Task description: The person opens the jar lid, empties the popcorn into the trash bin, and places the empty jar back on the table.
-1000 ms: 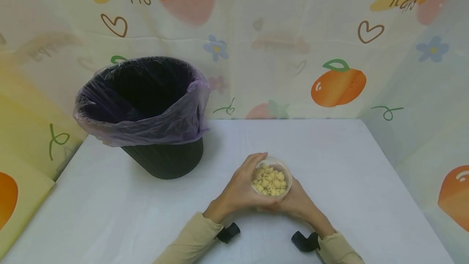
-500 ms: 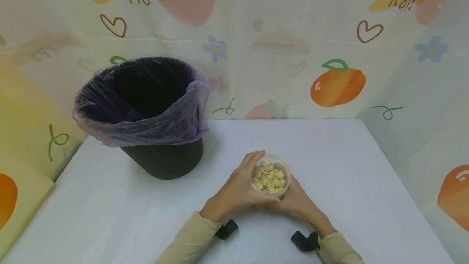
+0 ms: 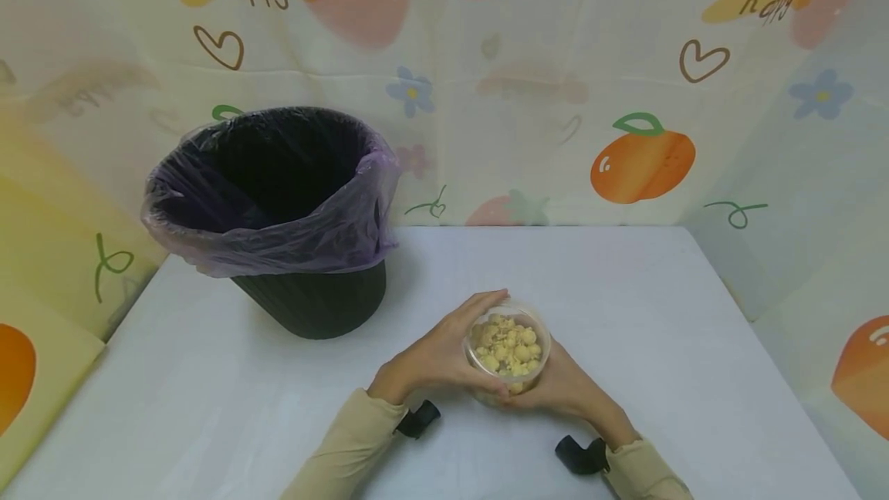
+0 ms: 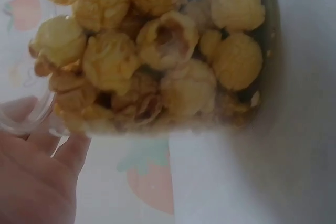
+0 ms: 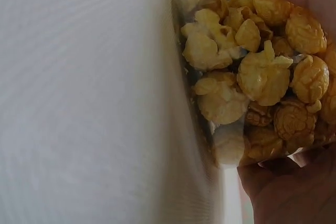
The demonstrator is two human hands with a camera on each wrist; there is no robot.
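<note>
Fingers of the left hand [image 3: 439,357] and right hand [image 3: 561,386] clamp the clear popcorn jar [image 3: 531,315]. It has shifted slightly leftward; two-handed support appears maintained.

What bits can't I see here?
Head view: the floor of the round black bin, hidden by its purple plastic bag and shadow.
Head view: most fingers of the right hand, behind the round clear plastic tub of yellow popcorn.
Left wrist view: part of the tub, cut off by the top edge.
</note>
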